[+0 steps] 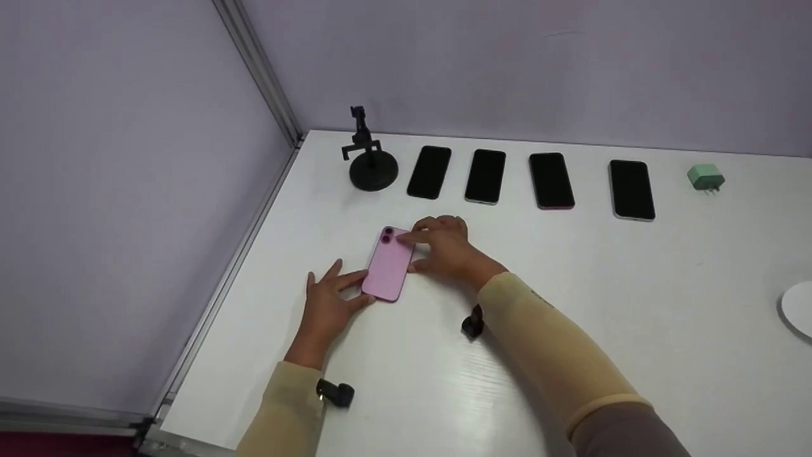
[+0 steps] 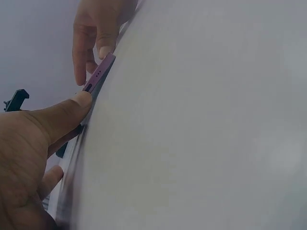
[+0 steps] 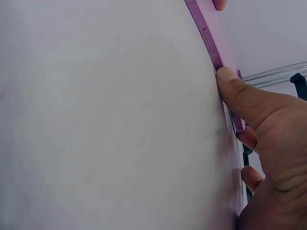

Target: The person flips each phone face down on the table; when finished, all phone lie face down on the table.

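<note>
A pink smartphone lies back up near the left part of the white table, its two camera lenses toward the far end. My left hand pinches its near left corner between thumb and index finger, the other fingers spread. From the right side, my right hand holds the phone's far end. Its index finger lies on the back near the lenses, and the thumb presses the long side edge, as the right wrist view shows on the phone. The screen faces down, hidden.
Behind stands a black phone stand. To its right lie several dark-screened phones in a row, among them one with a red edge. Farther right are a green charger plug and a white round object. Walls border the back and left.
</note>
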`<state>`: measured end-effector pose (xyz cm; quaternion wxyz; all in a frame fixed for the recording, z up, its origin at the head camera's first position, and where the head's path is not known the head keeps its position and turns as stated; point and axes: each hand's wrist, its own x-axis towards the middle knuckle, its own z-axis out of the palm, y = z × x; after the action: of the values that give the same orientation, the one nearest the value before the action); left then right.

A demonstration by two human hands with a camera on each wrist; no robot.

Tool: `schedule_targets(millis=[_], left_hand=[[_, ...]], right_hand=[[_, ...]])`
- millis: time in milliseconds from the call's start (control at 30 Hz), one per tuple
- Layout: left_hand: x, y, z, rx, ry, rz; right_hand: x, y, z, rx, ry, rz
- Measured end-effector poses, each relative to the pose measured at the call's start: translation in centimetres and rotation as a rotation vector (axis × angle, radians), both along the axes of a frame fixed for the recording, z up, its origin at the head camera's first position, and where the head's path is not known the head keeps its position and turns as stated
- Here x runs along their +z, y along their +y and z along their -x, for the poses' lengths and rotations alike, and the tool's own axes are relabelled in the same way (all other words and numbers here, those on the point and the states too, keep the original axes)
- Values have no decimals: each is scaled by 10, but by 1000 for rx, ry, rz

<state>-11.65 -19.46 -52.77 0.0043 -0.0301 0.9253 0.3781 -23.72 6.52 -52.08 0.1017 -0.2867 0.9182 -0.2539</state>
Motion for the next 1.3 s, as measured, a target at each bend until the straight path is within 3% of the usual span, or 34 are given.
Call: schedule_targets(millis=[367, 700, 933, 1133, 1300], left_hand=[[1, -12, -1, -6, -8, 46], [8, -6, -1, -51, 47, 285], [8, -4, 2, -62, 37, 273], [8, -9, 8, -102, 73, 338], [5, -16, 6, -120, 90, 359]], right_hand=[[3, -14, 3, 9, -15, 8], [6, -17, 2, 19, -16, -33], [6, -15, 2, -3, -14, -62], [2, -19, 3, -31, -9, -72], [-2, -9, 2, -2, 35, -39]])
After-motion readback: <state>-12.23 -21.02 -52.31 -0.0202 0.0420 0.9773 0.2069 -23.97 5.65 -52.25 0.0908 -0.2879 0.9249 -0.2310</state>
